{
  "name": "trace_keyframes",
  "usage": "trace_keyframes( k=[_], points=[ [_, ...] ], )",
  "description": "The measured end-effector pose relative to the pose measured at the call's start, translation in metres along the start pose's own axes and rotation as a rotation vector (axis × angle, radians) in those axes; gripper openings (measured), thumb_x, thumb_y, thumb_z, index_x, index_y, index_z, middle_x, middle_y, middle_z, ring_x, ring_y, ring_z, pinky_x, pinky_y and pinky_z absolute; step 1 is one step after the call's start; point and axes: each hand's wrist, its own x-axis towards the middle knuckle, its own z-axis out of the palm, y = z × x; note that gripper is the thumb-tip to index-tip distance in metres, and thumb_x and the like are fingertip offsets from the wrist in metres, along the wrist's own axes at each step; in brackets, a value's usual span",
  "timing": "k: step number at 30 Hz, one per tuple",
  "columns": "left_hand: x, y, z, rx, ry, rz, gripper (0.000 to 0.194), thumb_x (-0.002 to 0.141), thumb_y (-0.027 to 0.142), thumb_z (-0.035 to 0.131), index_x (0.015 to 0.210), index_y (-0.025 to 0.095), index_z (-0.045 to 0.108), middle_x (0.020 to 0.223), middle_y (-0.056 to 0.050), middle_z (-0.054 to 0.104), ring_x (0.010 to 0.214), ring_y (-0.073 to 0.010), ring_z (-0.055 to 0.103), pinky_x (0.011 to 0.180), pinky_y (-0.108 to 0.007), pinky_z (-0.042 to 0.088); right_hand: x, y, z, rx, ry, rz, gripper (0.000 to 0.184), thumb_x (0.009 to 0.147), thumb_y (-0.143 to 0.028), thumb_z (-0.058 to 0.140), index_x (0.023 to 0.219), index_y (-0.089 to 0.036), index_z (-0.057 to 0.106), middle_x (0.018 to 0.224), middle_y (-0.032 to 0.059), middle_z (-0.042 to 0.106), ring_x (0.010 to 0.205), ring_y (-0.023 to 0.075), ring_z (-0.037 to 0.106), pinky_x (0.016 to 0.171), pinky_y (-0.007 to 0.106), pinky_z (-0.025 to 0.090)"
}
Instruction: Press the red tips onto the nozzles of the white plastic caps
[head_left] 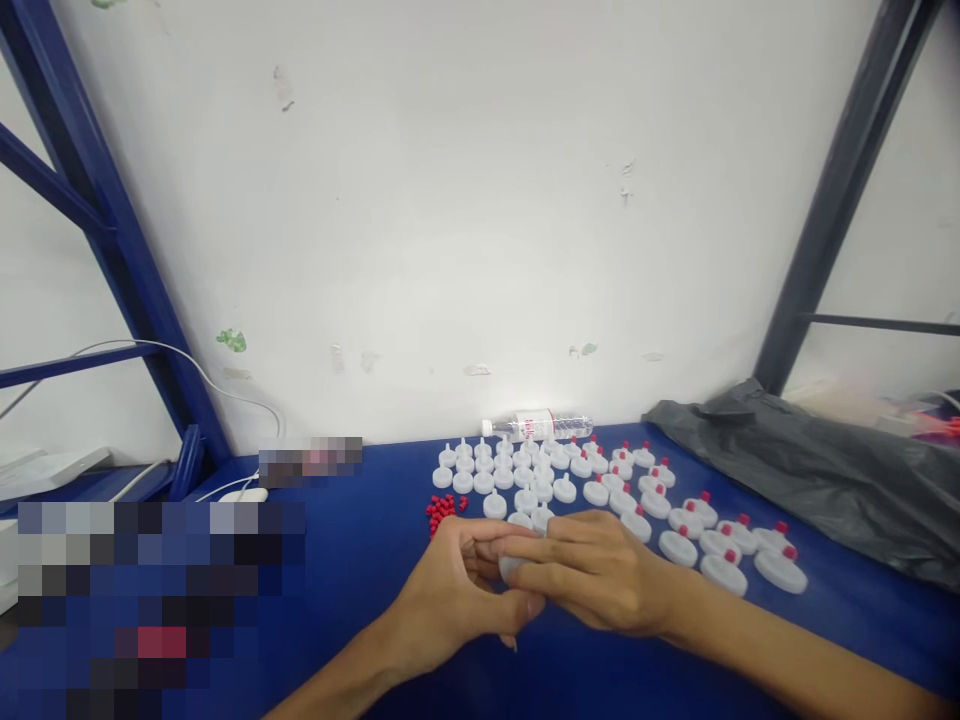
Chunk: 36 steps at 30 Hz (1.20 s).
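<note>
Over the front of the blue table, my left hand [457, 590] and my right hand [600, 570] meet, fingers closed around one white nozzle cap [511, 568]. My fingers hide most of it, so I cannot tell whether a red tip is on it. Just behind my left hand lies a small pile of red tip caps [442, 508]. White nozzle caps without tips [484, 480] stand in rows beyond my hands. On the right, around my right wrist, stand several white nozzle caps with red tips [679, 545].
A clear plastic bottle [536, 425] lies along the wall at the back of the blue table [360, 550]. Dark grey plastic sheeting [795, 480] covers the right edge. Blue frame posts [127, 250] rise at the left, near a white cable [225, 390].
</note>
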Motion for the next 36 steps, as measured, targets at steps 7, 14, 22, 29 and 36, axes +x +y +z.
trace_keyframes(
  k=[7, 14, 22, 29, 36],
  points=[
    [-0.002, 0.002, 0.000, 0.098, 0.016, 0.008, 0.042, 0.071, 0.033, 0.084, 0.105, 0.010, 0.071, 0.081, -0.004, 0.066, 0.061, -0.0090, 0.056, 0.052, -0.020, 0.054, 0.002, 0.001, -0.002, 0.020, -0.011, 0.015, 0.020, 0.100, -0.017, 0.046, 0.101, -0.015, 0.066, 0.100, 0.0054, 0.077, 0.057, 0.0113, 0.054, 0.046, 0.027, 0.039],
    [-0.004, 0.009, -0.014, 0.706, 0.338, 0.203, 0.032, 0.099, 0.040, 0.046, 0.122, 0.022, 0.059, 0.091, -0.004, 0.068, 0.076, -0.0161, 0.062, 0.060, -0.025, 0.048, -0.009, 0.028, -0.011, -0.078, 0.010, 0.287, 0.010, 0.097, -0.026, 0.059, 0.102, -0.019, 0.064, 0.103, 0.0065, 0.074, 0.084, 0.0147, 0.069, 0.067, 0.025, 0.050],
    [0.000, 0.005, -0.035, 1.673, 0.414, 0.047, 0.018, 0.094, 0.026, 0.047, 0.089, 0.019, 0.063, 0.086, -0.006, 0.066, 0.089, -0.0248, 0.059, 0.062, -0.030, 0.043, -0.021, 0.064, -0.021, -0.086, -0.375, 0.761, 0.024, 0.099, -0.040, 0.051, 0.093, -0.023, 0.066, 0.078, 0.0004, 0.071, 0.061, 0.0155, 0.063, 0.057, 0.027, 0.041],
    [-0.003, 0.008, -0.028, 1.753, 0.372, -0.121, 0.022, 0.094, 0.024, 0.044, 0.101, 0.018, 0.064, 0.098, -0.010, 0.069, 0.094, -0.0279, 0.063, 0.068, -0.035, 0.048, -0.022, 0.062, -0.019, -0.008, -0.628, 0.767, 0.019, 0.095, -0.037, 0.054, 0.091, -0.026, 0.069, 0.075, -0.0016, 0.075, 0.065, 0.0200, 0.066, 0.059, 0.030, 0.039],
    [-0.003, 0.003, -0.028, 1.769, 0.337, -0.171, 0.022, 0.093, 0.021, 0.045, 0.102, 0.018, 0.065, 0.102, -0.011, 0.069, 0.091, -0.0285, 0.067, 0.069, -0.036, 0.051, -0.022, 0.067, -0.024, -0.040, -0.689, 0.803, 0.020, 0.093, -0.038, 0.056, 0.088, -0.026, 0.071, 0.079, 0.0000, 0.076, 0.068, 0.0217, 0.068, 0.058, 0.031, 0.039]
  ],
)
